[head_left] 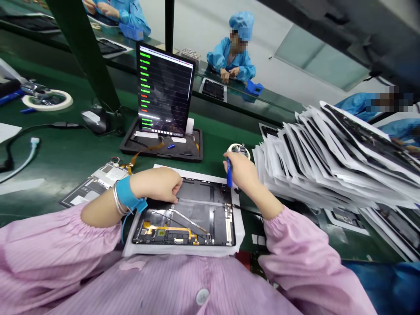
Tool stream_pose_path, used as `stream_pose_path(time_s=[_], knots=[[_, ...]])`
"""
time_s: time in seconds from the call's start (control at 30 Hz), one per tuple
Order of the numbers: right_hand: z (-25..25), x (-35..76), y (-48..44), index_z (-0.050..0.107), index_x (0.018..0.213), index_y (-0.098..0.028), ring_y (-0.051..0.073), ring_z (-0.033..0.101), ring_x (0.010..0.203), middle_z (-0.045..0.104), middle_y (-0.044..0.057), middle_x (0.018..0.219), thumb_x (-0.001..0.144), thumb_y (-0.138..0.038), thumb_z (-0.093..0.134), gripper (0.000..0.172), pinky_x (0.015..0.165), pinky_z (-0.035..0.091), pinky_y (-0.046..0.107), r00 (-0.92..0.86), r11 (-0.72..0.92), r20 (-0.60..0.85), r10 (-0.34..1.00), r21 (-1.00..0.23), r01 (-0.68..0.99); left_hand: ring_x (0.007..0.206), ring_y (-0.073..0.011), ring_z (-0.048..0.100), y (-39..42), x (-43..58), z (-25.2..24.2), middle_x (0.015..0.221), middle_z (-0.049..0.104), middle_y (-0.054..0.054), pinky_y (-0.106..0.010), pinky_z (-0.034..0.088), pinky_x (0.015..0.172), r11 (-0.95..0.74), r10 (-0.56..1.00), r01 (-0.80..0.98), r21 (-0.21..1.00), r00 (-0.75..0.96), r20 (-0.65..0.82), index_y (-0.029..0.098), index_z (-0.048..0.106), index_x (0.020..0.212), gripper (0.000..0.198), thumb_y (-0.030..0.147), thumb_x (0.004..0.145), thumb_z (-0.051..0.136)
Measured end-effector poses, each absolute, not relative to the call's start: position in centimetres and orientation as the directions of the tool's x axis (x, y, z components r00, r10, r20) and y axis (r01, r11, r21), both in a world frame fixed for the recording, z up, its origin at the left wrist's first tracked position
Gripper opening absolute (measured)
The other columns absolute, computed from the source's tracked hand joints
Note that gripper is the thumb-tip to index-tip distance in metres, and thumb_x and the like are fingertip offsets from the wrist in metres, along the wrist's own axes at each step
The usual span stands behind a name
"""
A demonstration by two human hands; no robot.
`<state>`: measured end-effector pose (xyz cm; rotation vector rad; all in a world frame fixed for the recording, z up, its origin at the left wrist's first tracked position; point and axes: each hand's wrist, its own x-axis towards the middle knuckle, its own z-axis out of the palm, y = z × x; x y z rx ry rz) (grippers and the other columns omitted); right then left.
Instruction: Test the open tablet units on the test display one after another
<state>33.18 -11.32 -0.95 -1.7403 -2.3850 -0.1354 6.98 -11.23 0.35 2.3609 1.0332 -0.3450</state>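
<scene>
An opened tablet housing (pixel 193 214) with an orange flex cable (pixel 170 229) and boards lies on white paper (pixel 241 223) in front of me. My left hand (pixel 162 184) is over its upper left part, fingers pinched at the left end of a thin translucent strip (pixel 200 202) that runs across the housing. My right hand (pixel 241 168) is closed around a blue tool (pixel 229 173) above the housing's upper right corner, beside a roll of tape (pixel 239 151). The tip of the tool points down toward the housing; whether it touches is unclear.
A lit screen (pixel 166 92) stands in a black tray (pixel 154 151) behind the housing. Another opened device (pixel 98 181) lies left, near a mouse (pixel 95 120). A tall stack of sheets and panels (pixel 315 157) rises at right. A person in blue (pixel 231 54) sits across the bench.
</scene>
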Motion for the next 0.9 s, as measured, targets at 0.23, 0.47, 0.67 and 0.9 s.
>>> stream_pose_path(time_s=[0.23, 0.47, 0.67, 0.9], knots=[[0.6, 35.0, -0.7, 0.039, 0.137, -0.015, 0.024, 0.044, 0.117, 0.052, 0.012, 0.128, 0.093, -0.028, 0.04, 0.045, 0.098, 0.035, 0.036, -0.172, 0.205, 0.274, 0.946, -0.099, 0.974, 0.046, -0.0149, 0.059, -10.2, 6.1, -0.1, 0.057, 0.065, -0.002, -0.022, 0.042, 0.046, -0.296, 0.421, 0.747, 0.596, 0.662, -0.62, 0.018, 0.056, 0.067, 0.01, 0.027, 0.071, 0.052], [0.3, 36.7, 2.3, 0.044, 0.126, -0.003, 0.035, 0.034, 0.126, 0.04, 0.026, 0.132, 0.095, -0.039, 0.032, 0.049, 0.099, 0.028, 0.053, 0.214, -0.164, 0.271, 0.938, -0.197, 0.967, 0.052, -0.0158, 0.062, -9.5, 6.0, -0.7, 0.058, 0.064, -0.001, -0.023, 0.048, 0.047, -0.138, 0.319, 0.708, 0.692, 0.694, -0.646, 0.017, 0.056, 0.069, 0.008, 0.016, 0.063, 0.051], [0.7, 33.2, -6.1, 0.06, 0.085, -0.018, 0.021, 0.058, 0.082, 0.064, 0.008, 0.087, 0.089, -0.044, 0.047, 0.03, 0.074, 0.042, 0.03, -0.257, 0.259, 0.036, 0.966, -0.195, 0.946, 0.056, -0.0108, 0.055, -9.1, 6.1, -0.2, 0.063, 0.066, -0.001, -0.018, 0.037, 0.048, -0.377, 0.384, 0.647, 0.663, 0.76, -0.524, 0.016, 0.064, 0.07, 0.011, 0.017, 0.065, 0.054], [-3.9, 31.8, -12.3, 0.052, 0.078, -0.019, 0.016, 0.051, 0.071, 0.055, -0.001, 0.073, 0.079, -0.035, 0.065, 0.02, 0.064, 0.037, 0.025, -0.415, 0.35, -0.074, 0.907, -0.419, 0.838, 0.054, -0.0096, 0.05, -8.4, 5.7, -0.7, 0.058, 0.061, 0.001, -0.019, 0.033, 0.05, -0.372, 0.402, 0.591, 0.716, 0.797, -0.45, 0.016, 0.068, 0.072, 0.018, 0.033, 0.069, 0.064]])
